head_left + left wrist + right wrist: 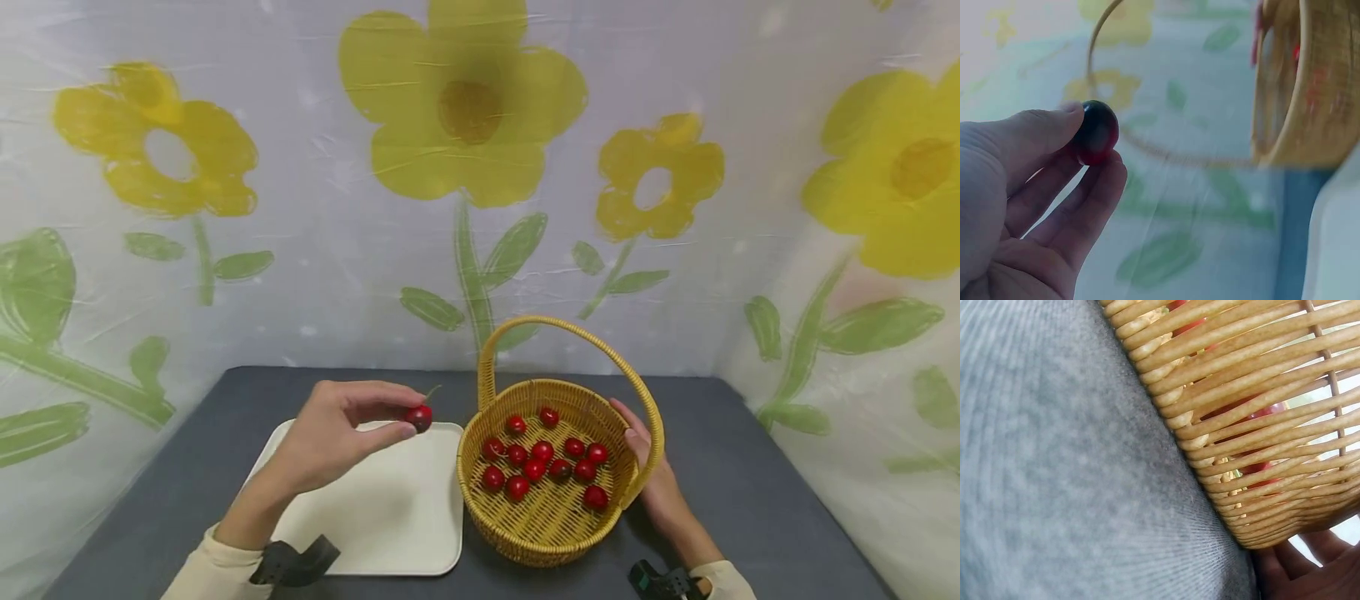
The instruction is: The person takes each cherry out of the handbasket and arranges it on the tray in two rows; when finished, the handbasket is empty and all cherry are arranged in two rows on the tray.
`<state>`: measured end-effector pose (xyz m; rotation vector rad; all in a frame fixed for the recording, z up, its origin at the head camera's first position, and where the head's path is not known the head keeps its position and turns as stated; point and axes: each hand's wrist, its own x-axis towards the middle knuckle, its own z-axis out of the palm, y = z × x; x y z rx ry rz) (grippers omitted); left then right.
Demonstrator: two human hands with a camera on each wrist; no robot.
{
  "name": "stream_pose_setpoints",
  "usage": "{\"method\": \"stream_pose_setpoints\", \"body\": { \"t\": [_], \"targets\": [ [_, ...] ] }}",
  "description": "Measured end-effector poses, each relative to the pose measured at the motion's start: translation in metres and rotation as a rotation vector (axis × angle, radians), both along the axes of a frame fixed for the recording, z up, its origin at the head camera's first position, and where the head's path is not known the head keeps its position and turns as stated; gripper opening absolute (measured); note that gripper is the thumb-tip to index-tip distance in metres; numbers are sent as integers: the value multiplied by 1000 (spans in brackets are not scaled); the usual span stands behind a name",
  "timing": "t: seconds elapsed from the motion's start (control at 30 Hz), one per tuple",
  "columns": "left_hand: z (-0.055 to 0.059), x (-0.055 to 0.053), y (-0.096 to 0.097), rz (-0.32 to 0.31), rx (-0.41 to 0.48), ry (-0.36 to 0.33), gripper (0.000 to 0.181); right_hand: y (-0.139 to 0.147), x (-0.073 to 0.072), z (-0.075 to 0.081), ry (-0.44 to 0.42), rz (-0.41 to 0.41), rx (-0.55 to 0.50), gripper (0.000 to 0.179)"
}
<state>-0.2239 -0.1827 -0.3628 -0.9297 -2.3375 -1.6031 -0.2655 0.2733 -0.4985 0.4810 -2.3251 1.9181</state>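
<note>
Between thumb and fingertips, my left hand (337,433) pinches a dark red cherry (419,418) with a thin stem, held in the air over the white tray (367,569). The left wrist view shows the same cherry (1096,133) gripped at the fingertips. Right of the tray stands a yellow woven basket (540,546) with a tall arched handle. Several red cherries (535,470) lie spread on its bottom. At the basket's right side my right hand (654,471) grips the rim, fingertips showing at the edge. In the right wrist view, the fingers (1316,547) are partly hidden behind the basket's wall (1260,437).
A dark grey table (757,500) lies under the tray and the basket. Behind it hangs a pale sheet (315,275) painted with yellow flowers and green leaves. The basket handle (577,329) rises above the rim.
</note>
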Motion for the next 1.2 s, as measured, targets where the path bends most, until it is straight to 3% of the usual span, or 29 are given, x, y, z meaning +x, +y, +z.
{"method": "stream_pose_setpoints", "body": {
  "t": [0.17,0.37,0.73,1.03,1.2],
  "targets": [
    [-1,6,-42,119,-13,43,30,2,0,2,-7,2,14,53],
    [-5,0,-54,194,-57,24,27,2,1,3,-4,-19,26,53],
    [-8,-32,-13,202,-231,-43,22,-1,2,6,-11,-19,29,53],
    [-32,-57,23,204,-412,-40,13,-2,1,5,-16,-25,38,53],
    [-47,-64,36,199,-439,-58,10,-2,2,6,-18,-42,37,53]
  ]
}}
